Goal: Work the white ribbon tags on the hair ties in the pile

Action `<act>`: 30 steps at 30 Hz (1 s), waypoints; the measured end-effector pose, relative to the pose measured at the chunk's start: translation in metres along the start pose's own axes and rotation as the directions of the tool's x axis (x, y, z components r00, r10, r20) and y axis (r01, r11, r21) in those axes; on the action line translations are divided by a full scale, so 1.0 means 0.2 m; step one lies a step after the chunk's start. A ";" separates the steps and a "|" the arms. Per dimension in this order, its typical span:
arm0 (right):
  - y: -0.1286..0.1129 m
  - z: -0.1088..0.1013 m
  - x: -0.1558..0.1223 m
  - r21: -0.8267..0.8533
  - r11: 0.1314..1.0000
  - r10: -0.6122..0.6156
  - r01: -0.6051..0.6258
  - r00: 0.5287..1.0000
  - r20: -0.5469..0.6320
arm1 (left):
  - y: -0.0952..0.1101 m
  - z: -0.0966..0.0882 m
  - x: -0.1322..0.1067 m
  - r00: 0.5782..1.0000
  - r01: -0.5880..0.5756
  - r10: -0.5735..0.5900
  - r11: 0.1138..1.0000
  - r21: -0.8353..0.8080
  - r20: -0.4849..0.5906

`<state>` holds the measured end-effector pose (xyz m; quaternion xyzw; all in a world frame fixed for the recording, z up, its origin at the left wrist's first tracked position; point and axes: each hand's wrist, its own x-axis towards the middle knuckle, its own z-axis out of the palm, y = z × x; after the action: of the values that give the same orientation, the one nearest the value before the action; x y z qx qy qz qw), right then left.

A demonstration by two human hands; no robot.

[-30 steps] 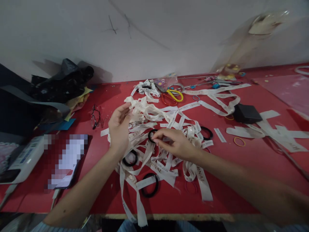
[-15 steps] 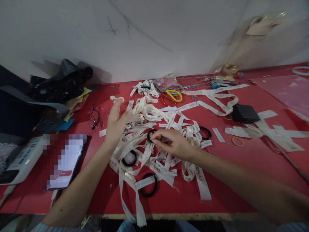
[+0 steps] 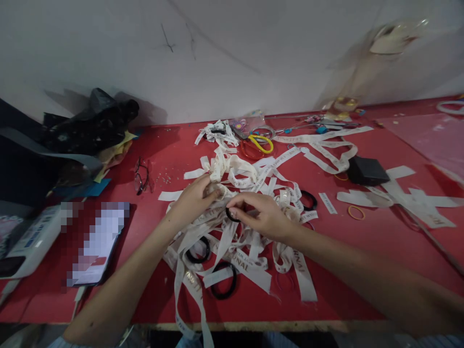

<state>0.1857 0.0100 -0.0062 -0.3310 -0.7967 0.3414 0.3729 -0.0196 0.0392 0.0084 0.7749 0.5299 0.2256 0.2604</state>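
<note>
**Both hands in the ribbon tangle, band pinched**

The right hand (image 3: 261, 216) has its grip clenched on a black band (image 3: 229, 217), thumb and forefinger pinching it just above the ribbons (image 3: 250, 175). The left hand (image 3: 194, 200) has its grip closed on a bunch of those ribbons, touching the tangle right beside the band. The band sits mid-worktop (image 3: 362, 251), a bit toward the near edge, with white strips running over and under it.

Step in hand, as I judge it: getting the band and a printed strip together or apart. Which one, I cannot tell. The strips cross a lot here, so any next move calls for a small, slow pull, with the left hand holding the tangle down so the rest does not drag along.

Three spare bands (image 3: 197, 251) (image 3: 223, 281) (image 3: 310, 199) lie in the pile toward the near edge and right. Scissors (image 3: 259, 143) sit by the far edge, glasses (image 3: 139, 176) lie left of the pile, a phone (image 3: 97, 241) is near the left near corner, and a black box (image 3: 367, 170) is well to the right.
</note>
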 end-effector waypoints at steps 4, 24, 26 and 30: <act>0.00 0.00 0.00 -0.023 0.999 -0.043 0.042 0.998 -0.051 | 0.01 0.00 0.00 1.000 -0.016 0.016 1.000 -0.018 0.002; 0.05 0.01 0.01 -0.139 0.976 -0.150 0.167 0.981 0.123 | 0.13 -0.11 0.02 0.891 -0.100 -0.123 0.886 -0.452 -0.438; 0.05 0.01 0.01 -0.149 0.978 -0.125 0.149 0.979 0.159 | 0.14 -0.13 0.07 0.916 -0.064 -0.123 0.894 -0.443 -0.381; 0.07 0.02 0.01 -0.176 0.970 -0.148 0.170 0.980 0.132 | 0.16 -0.19 0.23 0.943 -0.117 -0.013 0.922 -0.369 -0.333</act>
<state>0.1844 0.0175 -0.0180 -0.2787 -0.8698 0.2532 0.3188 -0.0061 0.0783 0.0608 0.6742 0.4904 0.4581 0.3085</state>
